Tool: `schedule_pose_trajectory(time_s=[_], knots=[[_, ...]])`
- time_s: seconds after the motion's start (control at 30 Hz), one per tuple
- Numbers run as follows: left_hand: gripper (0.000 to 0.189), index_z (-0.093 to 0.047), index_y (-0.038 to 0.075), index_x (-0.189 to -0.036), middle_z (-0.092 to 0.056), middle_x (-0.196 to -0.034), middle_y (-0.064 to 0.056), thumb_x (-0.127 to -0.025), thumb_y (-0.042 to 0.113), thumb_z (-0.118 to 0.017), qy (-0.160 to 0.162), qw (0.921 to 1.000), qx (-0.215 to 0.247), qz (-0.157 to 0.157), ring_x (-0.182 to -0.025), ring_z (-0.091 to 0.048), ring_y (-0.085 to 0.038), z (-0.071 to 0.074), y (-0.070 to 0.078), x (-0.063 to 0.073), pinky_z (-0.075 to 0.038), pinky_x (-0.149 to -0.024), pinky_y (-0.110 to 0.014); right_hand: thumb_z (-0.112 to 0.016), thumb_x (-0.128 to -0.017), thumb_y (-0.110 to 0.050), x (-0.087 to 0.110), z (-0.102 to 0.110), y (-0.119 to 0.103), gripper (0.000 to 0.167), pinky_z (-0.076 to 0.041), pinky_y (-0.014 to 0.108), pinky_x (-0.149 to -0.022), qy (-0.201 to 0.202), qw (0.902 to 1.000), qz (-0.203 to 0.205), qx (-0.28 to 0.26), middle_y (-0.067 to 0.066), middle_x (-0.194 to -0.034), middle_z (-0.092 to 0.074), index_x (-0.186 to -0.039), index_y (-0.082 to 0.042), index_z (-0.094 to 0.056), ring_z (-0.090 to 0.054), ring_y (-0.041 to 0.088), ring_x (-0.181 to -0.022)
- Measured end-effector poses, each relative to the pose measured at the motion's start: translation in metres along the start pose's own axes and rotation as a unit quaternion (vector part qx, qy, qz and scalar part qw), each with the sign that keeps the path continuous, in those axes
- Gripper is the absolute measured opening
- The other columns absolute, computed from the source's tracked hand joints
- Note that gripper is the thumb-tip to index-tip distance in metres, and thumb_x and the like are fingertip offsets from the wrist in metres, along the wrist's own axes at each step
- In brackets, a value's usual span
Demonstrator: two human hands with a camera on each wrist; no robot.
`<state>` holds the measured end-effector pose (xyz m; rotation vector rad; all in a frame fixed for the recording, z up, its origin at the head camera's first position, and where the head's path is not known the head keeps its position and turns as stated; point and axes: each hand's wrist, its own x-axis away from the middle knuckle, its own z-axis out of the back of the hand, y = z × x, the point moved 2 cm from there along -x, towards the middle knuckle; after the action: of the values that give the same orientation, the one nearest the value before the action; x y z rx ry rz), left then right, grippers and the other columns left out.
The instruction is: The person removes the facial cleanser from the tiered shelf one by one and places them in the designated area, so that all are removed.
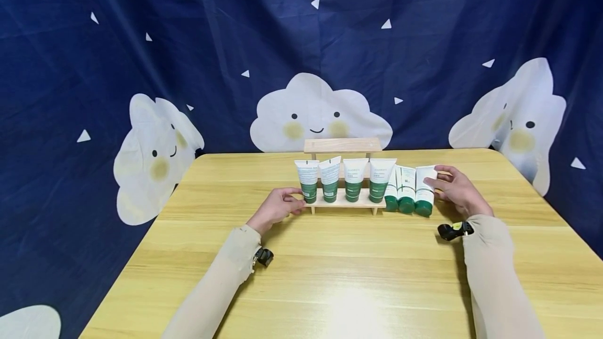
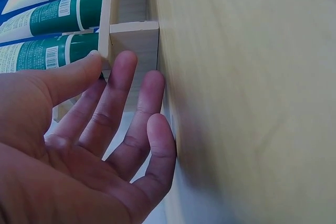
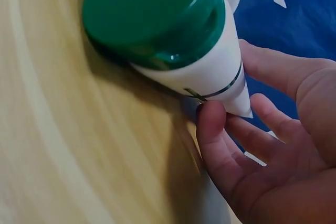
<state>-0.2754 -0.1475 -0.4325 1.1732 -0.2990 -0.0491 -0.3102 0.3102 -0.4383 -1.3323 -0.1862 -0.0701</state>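
A small light wooden rack (image 1: 342,146) stands on the table, with several white-and-green squeeze tubes upside down on their caps along its front shelf. The two left ones show small print, and the second tube (image 1: 330,179) leans right. My left hand (image 1: 278,207) is at the shelf's left end; in the left wrist view its thumb and a fingertip pinch the wooden edge (image 2: 105,30). Beside the rack's right end are three white tubes with green caps. My right hand (image 1: 456,190) grips the outermost white tube (image 3: 210,82) by its sides, thumb on one face and fingers on the other.
The wooden table (image 1: 358,271) extends in front of and to both sides of the rack. Behind it hangs a dark blue curtain (image 1: 226,30) printed with smiling clouds. A small black camera (image 1: 454,230) is worn on the right wrist, another (image 1: 264,257) on the left.
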Motion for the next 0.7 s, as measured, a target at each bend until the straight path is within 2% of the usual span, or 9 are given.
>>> schedule_pose_trajectory(time_s=[0.17, 0.37, 0.5, 0.63, 0.7], knots=[[0.037, -0.066, 0.008, -0.133, -0.078, -0.102, -0.015, -0.096, 0.013, -0.071, 0.000, 1.0000, -0.002, -0.004, -0.082, -0.074, -0.022, 0.000, 0.001, 0.000, -0.041, -0.059, -0.025, -0.066, -0.101, -0.028, 0.002, 0.002, 0.001, 0.081, -0.057, 0.020, -0.080, 0.005, 0.9997, 0.004, 0.025, 0.029, -0.152, -0.031, -0.155, 0.010, -0.019, -0.057, -0.007, -0.089], [0.036, -0.066, 0.006, -0.132, -0.078, -0.098, -0.014, -0.096, 0.012, -0.071, 0.005, 0.9999, -0.007, -0.006, -0.079, -0.074, -0.021, 0.000, 0.001, 0.000, -0.041, -0.059, -0.025, -0.064, -0.102, -0.030, 0.007, 0.000, -0.002, 0.072, -0.055, 0.018, -0.076, 0.024, 0.9968, 0.014, 0.075, 0.027, -0.149, -0.037, -0.150, 0.013, -0.032, -0.061, -0.003, -0.083], [0.036, -0.067, 0.006, -0.132, -0.078, -0.094, -0.011, -0.096, 0.012, -0.071, 0.007, 0.9999, -0.011, -0.004, -0.078, -0.073, -0.019, 0.000, 0.000, -0.001, -0.040, -0.058, -0.024, -0.063, -0.102, -0.033, 0.010, -0.001, -0.006, 0.071, -0.053, 0.019, -0.075, 0.023, 0.9947, 0.004, 0.100, 0.024, -0.143, -0.042, -0.150, 0.011, -0.035, -0.063, 0.004, -0.083], [0.037, -0.067, 0.008, -0.132, -0.078, -0.093, -0.010, -0.095, 0.012, -0.072, 0.010, 0.9999, -0.010, 0.000, -0.077, -0.073, -0.017, 0.000, 0.000, -0.001, -0.039, -0.056, -0.023, -0.058, -0.103, -0.045, 0.015, 0.003, -0.018, 0.075, -0.048, 0.026, -0.082, 0.027, 0.9857, 0.008, 0.166, 0.027, -0.144, -0.045, -0.152, 0.007, -0.036, -0.063, 0.024, -0.102], [0.037, -0.067, 0.008, -0.132, -0.078, -0.093, -0.010, -0.095, 0.013, -0.072, 0.009, 0.9999, -0.009, 0.001, -0.077, -0.073, -0.017, 0.000, 0.000, -0.001, -0.039, -0.057, -0.023, -0.056, -0.103, -0.049, 0.018, 0.005, -0.028, 0.076, -0.045, 0.029, -0.086, 0.036, 0.9817, 0.020, 0.186, 0.029, -0.149, -0.042, -0.152, 0.005, -0.037, -0.057, 0.033, -0.114]])
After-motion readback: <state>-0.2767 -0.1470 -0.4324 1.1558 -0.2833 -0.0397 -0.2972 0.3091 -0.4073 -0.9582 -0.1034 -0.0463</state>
